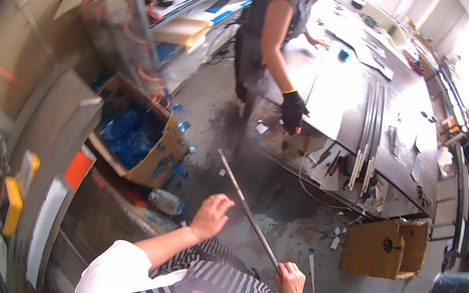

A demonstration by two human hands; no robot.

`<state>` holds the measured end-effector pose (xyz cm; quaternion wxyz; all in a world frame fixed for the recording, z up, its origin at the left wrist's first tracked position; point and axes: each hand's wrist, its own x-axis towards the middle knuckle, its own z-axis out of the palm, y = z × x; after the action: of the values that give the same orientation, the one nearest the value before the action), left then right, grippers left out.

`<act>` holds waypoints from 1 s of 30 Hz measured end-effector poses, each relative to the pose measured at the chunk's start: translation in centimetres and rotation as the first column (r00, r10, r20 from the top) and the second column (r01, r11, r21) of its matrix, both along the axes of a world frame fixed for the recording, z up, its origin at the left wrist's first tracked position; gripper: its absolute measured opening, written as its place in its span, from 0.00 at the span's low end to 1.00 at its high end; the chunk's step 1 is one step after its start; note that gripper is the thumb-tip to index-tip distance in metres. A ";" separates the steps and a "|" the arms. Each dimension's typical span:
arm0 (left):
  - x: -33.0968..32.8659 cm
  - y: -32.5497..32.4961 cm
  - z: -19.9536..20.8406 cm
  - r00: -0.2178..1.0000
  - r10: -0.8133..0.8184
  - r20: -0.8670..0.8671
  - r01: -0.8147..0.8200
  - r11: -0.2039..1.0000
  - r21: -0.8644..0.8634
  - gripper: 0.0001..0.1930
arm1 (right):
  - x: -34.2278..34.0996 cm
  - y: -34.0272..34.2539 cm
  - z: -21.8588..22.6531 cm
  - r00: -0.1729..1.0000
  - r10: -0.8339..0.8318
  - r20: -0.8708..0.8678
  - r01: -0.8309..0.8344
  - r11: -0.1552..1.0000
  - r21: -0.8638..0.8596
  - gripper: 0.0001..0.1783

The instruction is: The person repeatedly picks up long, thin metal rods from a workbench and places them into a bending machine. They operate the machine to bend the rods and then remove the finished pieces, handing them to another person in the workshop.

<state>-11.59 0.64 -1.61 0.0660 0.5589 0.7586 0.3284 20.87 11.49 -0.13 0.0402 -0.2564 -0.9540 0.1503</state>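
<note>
A long, thin grey metal strip (250, 214) slants across in front of my body, its far end raised over the floor. My right hand (290, 282) is closed round its near end. To the left of the strip, apart from it, is my left hand (211, 216), with its fingers loosely bent and nothing visible in them. Beyond, several similar narrow strips (370, 130) lie side by side on the dark worktable (411, 121).
Across the floor a person (269, 36) with a black glove stands at the table, beside a pale sheet (330, 94). A cardboard box of blue film (165, 142) is at left, another cardboard box (374, 246) at right. Scraps and a cable lie under the table.
</note>
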 end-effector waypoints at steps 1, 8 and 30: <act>0.2 -2.6 0.6 0.994 0.084 -0.068 -0.083 0.996 0.018 0.27 | 1.1 -1.2 0.4 0.998 0.068 -0.009 -0.068 0.997 -0.025 0.16; 4.0 -20.8 5.4 0.929 0.088 -0.360 -0.183 0.954 -0.238 0.18 | 4.4 -6.1 1.8 0.820 0.570 -0.052 -0.567 0.821 0.060 0.21; 17.3 -77.5 14.7 0.354 0.870 -0.342 -0.906 0.411 0.107 0.13 | -17.3 -35.4 9.0 0.556 0.682 -0.475 -0.617 0.722 0.313 0.23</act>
<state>5.75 -76.91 13.10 -0.2281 0.1032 0.9532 0.1695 3.59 -23.91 8.90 0.2733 0.1725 -0.9310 0.1698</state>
